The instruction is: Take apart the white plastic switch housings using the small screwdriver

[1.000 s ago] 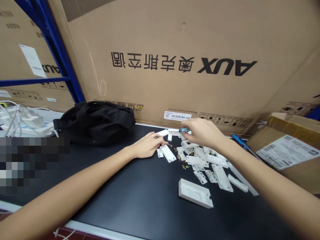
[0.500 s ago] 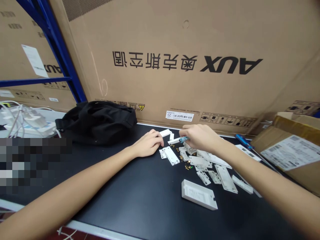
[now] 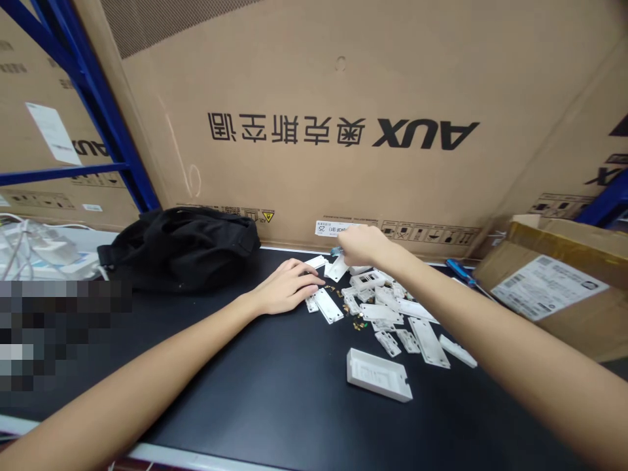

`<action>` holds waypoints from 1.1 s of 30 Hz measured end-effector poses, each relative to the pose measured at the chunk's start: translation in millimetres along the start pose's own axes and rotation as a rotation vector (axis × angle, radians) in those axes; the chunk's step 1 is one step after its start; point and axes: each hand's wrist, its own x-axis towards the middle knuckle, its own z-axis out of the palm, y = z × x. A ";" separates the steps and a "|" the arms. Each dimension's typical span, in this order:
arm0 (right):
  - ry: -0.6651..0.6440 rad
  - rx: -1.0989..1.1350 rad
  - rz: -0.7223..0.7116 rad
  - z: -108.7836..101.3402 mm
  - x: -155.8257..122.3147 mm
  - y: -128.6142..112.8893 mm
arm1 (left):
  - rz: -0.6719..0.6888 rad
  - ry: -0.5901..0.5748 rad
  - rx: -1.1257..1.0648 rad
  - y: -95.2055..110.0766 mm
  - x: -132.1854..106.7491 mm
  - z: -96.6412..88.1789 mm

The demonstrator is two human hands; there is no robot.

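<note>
My left hand (image 3: pixel 286 288) lies palm down on the black table (image 3: pixel 255 379), fingers stretched toward a narrow white plastic plate (image 3: pixel 328 305). Its fingertips rest beside a small white piece (image 3: pixel 311 303). My right hand (image 3: pixel 360 245) is farther back, fingers closed round a small blue-handled tool (image 3: pixel 336 251) whose tip is at a white plastic piece (image 3: pixel 337 267). A pile of white plastic parts (image 3: pixel 392 314) and several small brass bits (image 3: pixel 360 322) lie under and beside my right forearm. A larger white cover (image 3: pixel 379 374) sits nearer to me.
A big cardboard carton (image 3: pixel 314 118) stands along the table's far edge. A black bag (image 3: pixel 181 247) lies at the left. An open cardboard box (image 3: pixel 554 281) sits at the right, a blue screwdriver (image 3: pixel 460 271) beside it. Blue racking (image 3: pixel 93 111) and white cables (image 3: pixel 29 242) are at far left.
My right hand has moved back and left with the blue-handled tool, toward the white piece by the carton. My left hand has stayed flat in place.
</note>
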 end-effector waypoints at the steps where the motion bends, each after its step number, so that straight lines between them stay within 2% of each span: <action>1: -0.024 -0.001 -0.003 -0.5 5.1 -2.5 | -0.007 0.000 0.006 0.1 0.0 0.1; 9: -0.226 -0.027 -0.041 2.1 35.9 -10.8 | -0.179 0.062 0.072 -4.8 0.6 5.1; 13: -0.286 -0.033 -0.053 6.7 40.1 -7.8 | -0.188 0.047 0.065 -6.9 0.5 6.7; 17: -0.287 -0.017 -0.071 13.6 42.0 -11.8 | -0.176 0.030 0.058 -7.6 0.6 7.0; 21: -0.206 0.016 -0.075 21.1 42.5 -16.3 | -0.171 0.031 0.061 -8.5 0.6 7.5; 25: -0.158 0.044 -0.060 26.0 36.6 -2.9 | -0.147 0.036 0.057 -9.3 0.5 8.0; 33: -0.178 0.060 -0.031 47.7 9.0 39.6 | -0.057 0.009 0.036 -5.9 3.0 6.0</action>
